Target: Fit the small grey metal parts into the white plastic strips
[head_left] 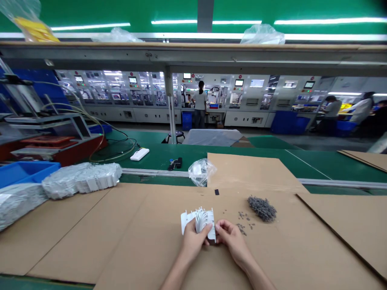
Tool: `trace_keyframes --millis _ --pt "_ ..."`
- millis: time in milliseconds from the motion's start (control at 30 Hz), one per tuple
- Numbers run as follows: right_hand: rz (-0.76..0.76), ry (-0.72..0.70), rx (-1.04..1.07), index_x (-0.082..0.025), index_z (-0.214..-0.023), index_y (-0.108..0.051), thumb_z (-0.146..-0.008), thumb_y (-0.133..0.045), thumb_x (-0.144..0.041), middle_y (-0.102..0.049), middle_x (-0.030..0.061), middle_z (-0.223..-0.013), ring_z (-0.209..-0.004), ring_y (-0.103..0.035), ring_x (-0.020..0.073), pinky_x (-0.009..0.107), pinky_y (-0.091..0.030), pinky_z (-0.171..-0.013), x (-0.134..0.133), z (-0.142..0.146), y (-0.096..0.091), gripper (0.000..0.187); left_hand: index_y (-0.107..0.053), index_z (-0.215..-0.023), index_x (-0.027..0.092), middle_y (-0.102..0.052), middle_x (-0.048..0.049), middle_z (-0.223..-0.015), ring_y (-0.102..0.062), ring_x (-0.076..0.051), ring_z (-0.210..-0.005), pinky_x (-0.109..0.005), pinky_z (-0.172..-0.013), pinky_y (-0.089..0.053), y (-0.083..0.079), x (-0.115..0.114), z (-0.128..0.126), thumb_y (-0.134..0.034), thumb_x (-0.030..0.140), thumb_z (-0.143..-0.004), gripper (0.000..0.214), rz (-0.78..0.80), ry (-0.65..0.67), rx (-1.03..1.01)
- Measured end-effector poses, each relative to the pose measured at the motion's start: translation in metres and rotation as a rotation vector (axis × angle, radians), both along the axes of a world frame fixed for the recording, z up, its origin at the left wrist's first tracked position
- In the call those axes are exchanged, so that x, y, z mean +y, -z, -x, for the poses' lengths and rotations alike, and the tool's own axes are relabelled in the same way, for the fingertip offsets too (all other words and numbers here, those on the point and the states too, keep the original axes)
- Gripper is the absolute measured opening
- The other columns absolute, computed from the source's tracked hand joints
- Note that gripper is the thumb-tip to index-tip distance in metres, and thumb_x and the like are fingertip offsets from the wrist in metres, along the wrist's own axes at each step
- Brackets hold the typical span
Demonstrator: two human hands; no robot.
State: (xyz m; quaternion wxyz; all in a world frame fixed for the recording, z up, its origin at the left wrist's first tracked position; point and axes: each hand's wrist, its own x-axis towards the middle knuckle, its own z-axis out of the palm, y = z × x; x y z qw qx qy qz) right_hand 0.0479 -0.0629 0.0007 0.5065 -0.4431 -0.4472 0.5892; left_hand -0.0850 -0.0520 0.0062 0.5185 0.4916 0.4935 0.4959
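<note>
My left hand (193, 238) is closed around a fanned bunch of white plastic parts (202, 219), which have small pegs along their upper edges. Close against the right edge of the bunch is my right hand (231, 237), its thumb and fingers pinched together. Whatever sits between those fingertips is too small to make out. To the right of my hands lie several loose small grey pieces (242, 227), and beyond them a heap of the same grey pieces (262, 208). A small black square (217, 192) rests on the cardboard (145, 241) ahead of my hands.
Stacks of white parts (81, 179) and a blue bin (27, 171) stand at left, near a press machine (45, 133). A clear plastic bag (201, 171), black keys (175, 163) and a white box (140, 154) lie farther back. A shelf (193, 56) crosses overhead; people work beyond.
</note>
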Motion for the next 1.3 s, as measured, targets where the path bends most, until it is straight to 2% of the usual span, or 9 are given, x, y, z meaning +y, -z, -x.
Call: trace_keyframes --millis 367,500,600,700,800,900,1000,1100,1300 --pt "0.084 -0.047 -0.009 -0.014 -0.067 -0.054 -0.065 -0.06 -0.042 -0.056 -0.0008 -0.056 -0.041 -0.048 0.0074 0.019 -0.037 -0.042 0.003 -0.003 0.002 0.028 -0.053 -0.069 0.013 -0.057 0.0012 -0.052 -0.048 -0.009 -0.031 -0.018 -0.029 -0.039 0.003 0.002 0.001 -0.06 0.041 -0.062 0.029 0.038 -0.006 0.055" --pt "-0.041 0.183 -0.22 -0.016 -0.072 -0.054 -0.07 -0.052 -0.044 -0.055 -0.0007 -0.055 -0.038 -0.044 0.0088 0.021 -0.033 -0.038 0.006 -0.014 0.003 0.028 -0.055 -0.069 0.015 -0.058 0.0013 -0.052 -0.053 -0.011 -0.04 -0.017 -0.035 -0.039 0.003 0.006 0.013 -0.061 0.039 -0.061 0.025 0.001 -0.103 0.24" --pt "-0.28 0.343 -0.558 -0.018 -0.073 -0.057 -0.073 -0.05 -0.04 -0.058 0.0046 -0.068 -0.062 -0.053 0.0178 0.029 -0.04 -0.057 0.007 -0.025 0.0 0.023 -0.058 -0.069 0.016 -0.061 0.0003 -0.06 -0.058 -0.013 -0.056 -0.018 -0.049 -0.042 0.001 0.009 0.023 -0.062 0.037 -0.06 0.023 -0.095 -0.198 0.305" --pt "-0.456 0.318 -0.902 -0.021 -0.074 -0.06 -0.073 -0.05 -0.034 -0.059 0.0065 -0.076 -0.079 -0.05 0.0231 0.036 -0.036 -0.072 0.007 -0.031 0.0 0.017 -0.054 -0.068 0.015 -0.055 0.0031 -0.048 -0.052 -0.01 -0.043 -0.017 -0.04 -0.037 0.002 0.013 0.026 -0.06 0.041 -0.061 0.027 -0.043 -0.254 0.172" --pt "-0.479 0.297 -1.116 -0.024 -0.08 -0.06 -0.072 -0.051 -0.032 -0.058 0.0064 -0.083 -0.085 -0.046 0.0253 0.039 -0.033 -0.073 0.006 -0.03 0.001 0.014 -0.049 -0.069 0.015 -0.048 0.0063 -0.043 -0.04 -0.006 -0.029 -0.016 -0.03 -0.028 0.005 0.017 0.024 -0.056 0.043 -0.065 0.029 0.041 -0.164 -0.106" --pt "-0.467 0.287 -1.207 -0.026 -0.078 -0.06 -0.072 -0.051 -0.031 -0.057 0.0053 -0.088 -0.088 -0.045 0.0258 0.04 -0.032 -0.072 0.004 -0.026 0.002 0.012 -0.048 -0.071 0.014 -0.054 0.0024 -0.051 -0.046 -0.008 -0.033 -0.017 -0.03 -0.032 0.006 0.017 0.02 -0.054 0.043 -0.067 0.03 0.097 -0.075 -0.311" --pt "-0.467 0.265 -1.184 -0.025 -0.069 -0.059 -0.074 -0.049 -0.031 -0.057 0.0044 -0.08 -0.084 -0.047 0.0239 0.039 -0.032 -0.073 0.004 -0.023 0.001 0.012 -0.049 -0.08 0.013 -0.06 -0.0034 -0.062 -0.058 -0.015 -0.048 -0.02 -0.034 -0.042 0.002 0.015 0.017 -0.057 0.039 -0.066 0.031 0.173 -0.062 -0.344" --pt "-0.452 0.225 -0.993 -0.022 -0.071 -0.058 -0.076 -0.046 -0.031 -0.058 0.004 -0.074 -0.075 -0.05 0.0204 0.033 -0.036 -0.069 0.002 -0.019 -0.004 0.016 -0.048 -0.087 0.012 -0.062 -0.0066 -0.071 -0.061 -0.02 -0.06 -0.025 -0.039 -0.048 -0.004 0.009 0.013 -0.06 0.034 -0.064 0.034 0.238 -0.015 -0.315" --pt "-0.384 0.166 -0.552 -0.018 -0.074 -0.055 -0.078 -0.044 -0.032 -0.058 0.0027 -0.067 -0.065 -0.053 0.016 0.024 -0.042 -0.062 -0.008 -0.004 -0.018 0.018 -0.049 -0.093 0.013 -0.062 -0.0079 -0.076 -0.062 -0.018 -0.06 -0.024 -0.042 -0.049 -0.014 -0.006 0.006 -0.061 0.033 -0.066 0.036 0.322 0.3 -0.338"
